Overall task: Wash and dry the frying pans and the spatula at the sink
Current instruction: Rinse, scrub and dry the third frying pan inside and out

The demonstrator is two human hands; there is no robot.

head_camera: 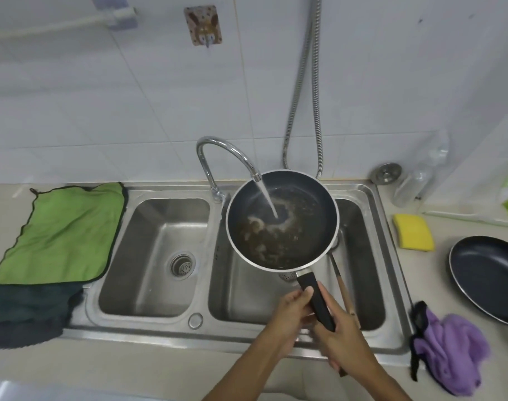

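A dark frying pan (281, 218) with brown residue and foam hangs over the right basin of the steel sink (371, 256). Water from the curved faucet (218, 151) runs into it. My left hand (290, 311) and my right hand (342, 331) both grip its black handle (316, 299), left closer to the pan. A wooden-handled spatula (342, 287) leans in the right basin beside the handle, partly hidden by my right hand. A second dark frying pan (490, 276) lies on the counter at the right edge.
A yellow sponge (413, 233) and a purple cloth (449, 354) lie right of the sink. A green cloth (64, 235) over a dark one (30, 314) lies to the left. A metal hose (313, 96), a drain plug (387, 173) and a clear bottle (423, 172) are at the back.
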